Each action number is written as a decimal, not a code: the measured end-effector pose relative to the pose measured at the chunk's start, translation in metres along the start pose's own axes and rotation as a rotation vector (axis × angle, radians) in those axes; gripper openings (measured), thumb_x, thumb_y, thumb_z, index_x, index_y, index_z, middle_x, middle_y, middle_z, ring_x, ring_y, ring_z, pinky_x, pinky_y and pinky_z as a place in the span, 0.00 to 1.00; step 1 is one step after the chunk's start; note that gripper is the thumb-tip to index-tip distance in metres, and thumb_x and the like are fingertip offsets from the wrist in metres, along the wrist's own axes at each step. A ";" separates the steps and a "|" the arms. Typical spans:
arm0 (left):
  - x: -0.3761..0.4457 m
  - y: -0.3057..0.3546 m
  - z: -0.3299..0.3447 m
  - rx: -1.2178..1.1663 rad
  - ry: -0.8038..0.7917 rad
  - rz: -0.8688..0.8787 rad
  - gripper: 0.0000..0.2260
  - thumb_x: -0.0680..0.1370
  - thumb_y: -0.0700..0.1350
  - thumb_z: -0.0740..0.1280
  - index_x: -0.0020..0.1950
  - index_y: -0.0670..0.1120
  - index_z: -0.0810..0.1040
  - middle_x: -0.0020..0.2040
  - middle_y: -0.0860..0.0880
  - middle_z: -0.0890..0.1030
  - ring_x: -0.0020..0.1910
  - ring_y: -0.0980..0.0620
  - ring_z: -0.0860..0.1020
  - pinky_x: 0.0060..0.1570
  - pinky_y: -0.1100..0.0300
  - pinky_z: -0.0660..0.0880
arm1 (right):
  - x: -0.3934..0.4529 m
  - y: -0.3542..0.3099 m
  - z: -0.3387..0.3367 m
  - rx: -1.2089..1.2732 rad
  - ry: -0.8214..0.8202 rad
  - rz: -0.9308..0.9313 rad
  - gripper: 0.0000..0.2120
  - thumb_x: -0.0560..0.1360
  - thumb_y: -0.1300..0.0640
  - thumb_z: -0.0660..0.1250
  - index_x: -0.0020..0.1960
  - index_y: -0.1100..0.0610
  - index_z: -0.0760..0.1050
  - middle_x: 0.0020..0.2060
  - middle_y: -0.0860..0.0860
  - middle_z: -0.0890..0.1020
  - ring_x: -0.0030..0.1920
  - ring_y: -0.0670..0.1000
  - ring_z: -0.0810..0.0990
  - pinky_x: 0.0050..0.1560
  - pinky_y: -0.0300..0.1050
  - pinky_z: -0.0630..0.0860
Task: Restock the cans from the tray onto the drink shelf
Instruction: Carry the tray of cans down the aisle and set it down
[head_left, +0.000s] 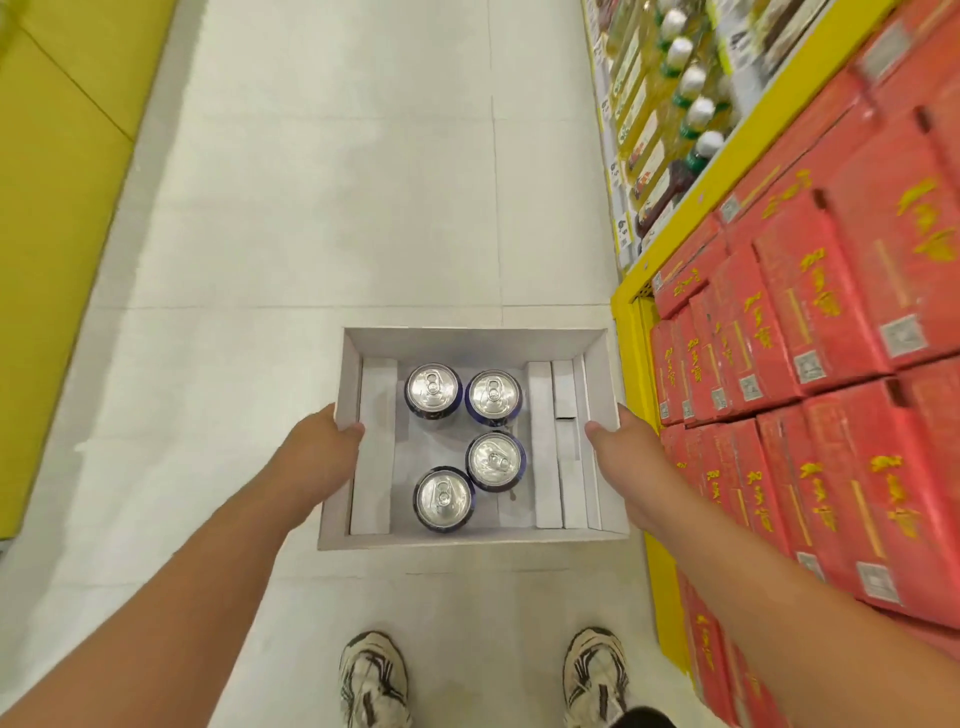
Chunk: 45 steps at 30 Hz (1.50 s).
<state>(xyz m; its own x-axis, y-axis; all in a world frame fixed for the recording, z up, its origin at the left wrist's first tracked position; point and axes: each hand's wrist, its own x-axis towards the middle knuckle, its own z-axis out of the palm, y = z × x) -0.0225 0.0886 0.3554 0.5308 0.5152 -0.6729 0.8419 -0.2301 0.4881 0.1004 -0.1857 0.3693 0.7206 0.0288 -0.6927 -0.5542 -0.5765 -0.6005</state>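
I hold a white cardboard tray (475, 339) level in front of me above the aisle floor. My left hand (321, 448) grips its left wall, thumb hooked over the rim. On the right wall my right hand (623, 457) grips the same way. Several dark blue cans with silver tops stand upright inside: two side by side at the far end (434, 388) (493, 395), one below them (494, 460), and one nearest me (443, 498). The drink shelf (670, 98) runs along the right, holding bottles with white and green caps.
Red cartons (831, 332) with yellow print are stacked on a yellow rack (631, 312) close to my right arm. A yellow fixture (57, 171) lines the left side. Pale floor tiles (363, 156) stretch ahead. My two sneakers (374, 675) are below.
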 end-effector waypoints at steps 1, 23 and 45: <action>-0.020 0.013 -0.023 0.004 -0.005 -0.006 0.17 0.84 0.47 0.59 0.72 0.45 0.74 0.61 0.45 0.80 0.56 0.43 0.79 0.58 0.49 0.77 | -0.024 -0.020 -0.009 -0.003 0.001 0.005 0.17 0.84 0.60 0.59 0.72 0.53 0.72 0.61 0.51 0.80 0.54 0.52 0.75 0.54 0.42 0.69; -0.210 0.232 -0.360 -0.011 0.016 0.150 0.08 0.83 0.44 0.59 0.57 0.46 0.76 0.42 0.45 0.78 0.35 0.47 0.75 0.31 0.60 0.71 | -0.276 -0.360 -0.094 -0.053 0.066 -0.115 0.24 0.83 0.57 0.60 0.78 0.56 0.63 0.73 0.56 0.71 0.70 0.61 0.71 0.60 0.49 0.70; 0.000 0.509 -0.463 -0.041 0.055 0.081 0.08 0.82 0.46 0.61 0.56 0.46 0.78 0.42 0.43 0.81 0.37 0.42 0.80 0.30 0.59 0.76 | -0.045 -0.667 -0.153 -0.025 0.006 -0.133 0.23 0.82 0.58 0.60 0.76 0.55 0.65 0.68 0.57 0.74 0.65 0.61 0.74 0.67 0.55 0.71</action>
<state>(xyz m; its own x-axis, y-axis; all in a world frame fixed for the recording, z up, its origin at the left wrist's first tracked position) 0.3607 0.3534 0.8610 0.5902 0.5412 -0.5990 0.7911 -0.2398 0.5627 0.5011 0.0728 0.8624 0.7898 0.1017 -0.6049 -0.4427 -0.5879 -0.6770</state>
